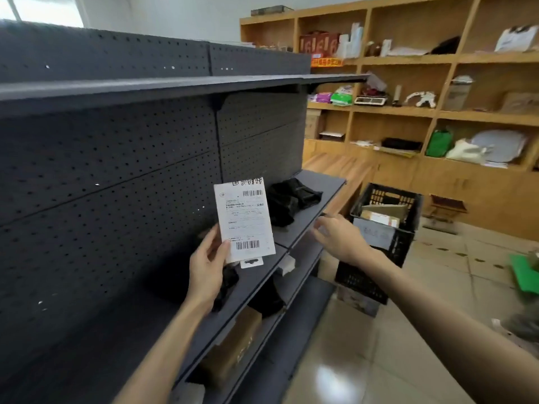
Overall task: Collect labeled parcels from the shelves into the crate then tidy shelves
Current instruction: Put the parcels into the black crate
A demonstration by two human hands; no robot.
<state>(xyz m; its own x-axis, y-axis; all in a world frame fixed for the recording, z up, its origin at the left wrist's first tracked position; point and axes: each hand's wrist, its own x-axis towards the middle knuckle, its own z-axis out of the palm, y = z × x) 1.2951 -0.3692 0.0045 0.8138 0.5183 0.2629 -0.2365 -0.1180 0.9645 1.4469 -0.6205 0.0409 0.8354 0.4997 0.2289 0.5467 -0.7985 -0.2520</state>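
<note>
A brown box (233,348) is seen lowest and nearest, on the shelf below the arms, with faint printing that cannot be read. Just above it, a flat white parcel (245,220) is held upright over the dark metal shelf (256,275) by the left hand (207,266), its lower edge pinched between thumb and fingers. Only that one edge is gripped, so a slip onto the shelf or floor is judged possible if the parcel is swung quickly toward the crate. A black bag (229,279) lies under the same hand; whether it is also held cannot be told, and it could be dragged off the shelf edge if it is caught.

The right hand (338,237) is stretched out near the shelf's front edge, fingers loosely extended and nothing grasped.

On the parcel's label, two barcodes and lines of small print are visible; the text appears upside down and is too fine to read. A white hang tab sticks out at the bottom.

Farther along the shelf a crumpled black parcel (291,199) is left; no label shows on it, so it could be collected by mistake.

Beyond, the black crate (382,243) stands on the floor, already holding parcels, with a blurred white sheet on its side. On the far wooden shelves (408,61), a red box bears large blurred characters.
</note>
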